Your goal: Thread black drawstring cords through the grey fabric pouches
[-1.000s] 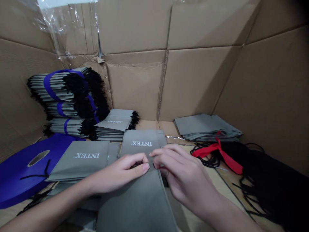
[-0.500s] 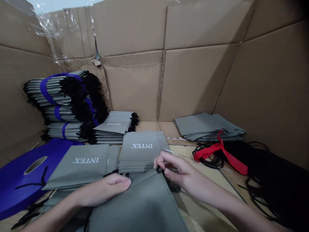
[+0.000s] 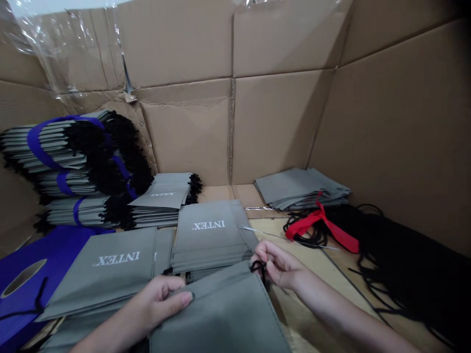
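My left hand (image 3: 156,301) is closed on the edge of a plain grey fabric pouch (image 3: 221,314), thumb on top. At the pouch's far right corner a loop of black cord (image 3: 258,266) sticks out. My right hand (image 3: 281,267) pinches this cord between thumb and fingers, just beside the corner. Beyond the pouch lies a pile of grey pouches (image 3: 200,238) printed INTEX, upside down from here. A thin metal wire tool (image 3: 263,231) rests partly on that pile. Left of my hands is another INTEX pile (image 3: 99,279).
Bundles of corded pouches with purple bands (image 3: 79,189) are stacked at the back left, by a purple ribbon roll (image 3: 55,250). A loose pouch stack (image 3: 301,187) lies at the back right. Black cords (image 3: 405,264) and a red ribbon (image 3: 342,236) lie at right. Cardboard walls (image 3: 272,113) enclose everything.
My right hand has drawn slightly away from the pouch's corner, and more of the black cord loop shows between them. The left hand keeps its hold. The whole view has shifted a little.
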### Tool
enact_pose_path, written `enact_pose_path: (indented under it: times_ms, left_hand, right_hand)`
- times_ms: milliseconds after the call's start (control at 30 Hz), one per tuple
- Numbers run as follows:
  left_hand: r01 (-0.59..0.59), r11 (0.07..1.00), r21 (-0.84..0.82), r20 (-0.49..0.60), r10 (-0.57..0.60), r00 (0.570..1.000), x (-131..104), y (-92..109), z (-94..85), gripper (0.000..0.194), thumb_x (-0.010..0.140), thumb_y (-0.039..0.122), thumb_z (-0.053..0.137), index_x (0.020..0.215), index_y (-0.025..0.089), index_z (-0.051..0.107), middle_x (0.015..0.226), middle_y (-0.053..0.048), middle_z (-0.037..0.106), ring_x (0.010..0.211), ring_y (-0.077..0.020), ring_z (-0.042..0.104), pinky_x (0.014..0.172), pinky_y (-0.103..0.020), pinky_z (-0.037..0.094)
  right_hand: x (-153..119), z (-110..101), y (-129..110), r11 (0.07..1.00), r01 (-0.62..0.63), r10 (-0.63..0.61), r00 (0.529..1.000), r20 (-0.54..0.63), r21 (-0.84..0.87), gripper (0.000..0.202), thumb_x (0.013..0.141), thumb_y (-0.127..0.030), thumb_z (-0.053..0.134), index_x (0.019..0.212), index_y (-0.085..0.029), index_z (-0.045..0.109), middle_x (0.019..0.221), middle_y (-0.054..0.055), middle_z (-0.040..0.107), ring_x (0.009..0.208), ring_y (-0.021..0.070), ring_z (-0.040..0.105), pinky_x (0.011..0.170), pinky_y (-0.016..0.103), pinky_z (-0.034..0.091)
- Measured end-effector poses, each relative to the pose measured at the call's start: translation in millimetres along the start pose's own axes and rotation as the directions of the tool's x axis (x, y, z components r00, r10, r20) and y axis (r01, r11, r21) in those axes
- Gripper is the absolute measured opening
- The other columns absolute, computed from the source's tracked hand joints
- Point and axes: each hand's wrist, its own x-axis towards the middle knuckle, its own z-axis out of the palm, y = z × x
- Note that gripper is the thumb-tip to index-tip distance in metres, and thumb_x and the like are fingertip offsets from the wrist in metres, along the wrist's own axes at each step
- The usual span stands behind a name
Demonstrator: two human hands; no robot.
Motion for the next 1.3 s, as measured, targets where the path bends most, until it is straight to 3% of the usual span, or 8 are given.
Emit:
enact_pose_path:
  times_ms: [267,400,567,667,800,900,1033,1300]
  left_hand:
    - [0.033,0.983,-0.182,-0.071,-0.047,0.996,0.9,-14.4,6.8,0.05,0.08,0.063,0.047,0.06,0.018,0.037,0.046,0.009,0.029,0.04,-0.005,0.02,0.04,-0.02,0.016]
    - [0.1,0.934,-0.343,0.007,-0.104,0.995,1.3,-16.0,9.3,0.051,0.076,0.066,0.048,0.063,0.017,0.046,0.034,0.008,0.039,0.026,-0.0029,0.02,0.033,-0.019,0.007]
    - [0.083,0.902,-0.423,0.057,-0.065,0.996,1.4,-17.0,3.5,0.05,0.078,0.059,0.054,0.06,0.013,0.052,0.029,0.009,0.035,0.021,-0.0005,0.016,0.032,-0.018,0.009]
    - [0.133,0.883,-0.451,0.097,-0.099,0.99,-1.0,-13.9,-0.2,0.047,0.072,0.057,0.063,0.058,0.016,0.043,0.042,0.002,0.056,0.021,0.0012,0.016,0.028,-0.018,0.005]
    - [0.113,0.883,-0.456,0.135,-0.057,0.989,-5.5,-13.0,0.4,0.044,0.076,0.054,0.059,0.061,0.017,0.041,0.052,-0.004,0.066,0.021,0.001,0.017,0.027,-0.016,0.002]
    - [0.01,0.882,-0.471,0.042,0.011,0.999,-8.7,-17.5,0.6,0.045,0.079,0.056,0.055,0.061,0.018,0.039,0.032,0.005,0.048,0.022,-0.0006,0.019,0.029,-0.014,0.004]
    - [0.011,0.882,-0.471,-0.001,-0.013,1.0,-13.0,-20.4,-7.7,0.053,0.071,0.062,0.058,0.056,0.02,0.031,0.027,0.011,0.026,0.021,-0.0021,0.021,0.029,-0.014,0.003]
    - [0.02,0.971,-0.24,-0.191,-0.067,0.979,-21.5,-23.1,-49.5,0.062,0.062,0.068,0.061,0.05,0.018,0.027,0.045,0.01,0.019,0.032,0.0006,0.01,0.032,-0.015,0.005]
  right_hand:
    - [-3.2,-3.4,-4.4,0.999,-0.01,0.006,0.994,-0.113,-0.04,0.04,0.077,-0.057,0.057,0.072,-0.022,0.037,0.068,-0.004,0.039,0.059,0.012,0.039,0.054,0.023,0.032]
    - [-8.4,-9.3,-9.0,0.965,-0.039,-0.01,0.983,-0.185,-0.26,0.038,0.082,-0.058,0.049,0.073,-0.022,0.039,0.067,-0.004,0.036,0.059,0.0123,0.034,0.053,0.023,0.03]
    - [-8.9,-10.5,-17.2,0.953,-0.062,-0.015,0.969,-0.248,-0.297,0.041,0.077,-0.059,0.054,0.07,-0.022,0.039,0.065,-0.005,0.035,0.056,0.0115,0.034,0.05,0.022,0.029]
    - [-7.6,-10.9,-18.2,0.952,-0.067,-0.011,0.968,-0.25,-0.3,0.038,0.077,-0.056,0.055,0.068,-0.022,0.041,0.066,-0.004,0.038,0.058,0.0125,0.037,0.051,0.023,0.03]
    - [-6.6,-14.9,-13.1,0.99,-0.058,0.023,0.967,-0.252,-0.131,0.038,0.072,-0.054,0.063,0.067,-0.021,0.044,0.066,-0.004,0.041,0.058,0.0121,0.037,0.051,0.023,0.03]
    - [-10.5,-14.0,-13.2,0.972,-0.148,0.191,0.951,-0.242,0.185,0.033,0.071,-0.046,0.068,0.073,-0.022,0.045,0.065,-0.004,0.041,0.055,0.0108,0.037,0.05,0.022,0.031]
    - [-19.1,-8.8,-19.0,0.845,-0.24,0.298,0.953,-0.047,0.478,0.03,0.068,-0.036,0.073,0.075,-0.022,0.048,0.064,-0.005,0.043,0.055,0.0099,0.041,0.053,0.022,0.034]
    - [-17.6,-23.6,-18.0,0.829,-0.269,0.265,0.961,0.078,0.49,0.028,0.066,-0.03,0.074,0.074,-0.019,0.05,0.064,-0.005,0.047,0.047,0.0052,0.036,0.049,0.02,0.036]
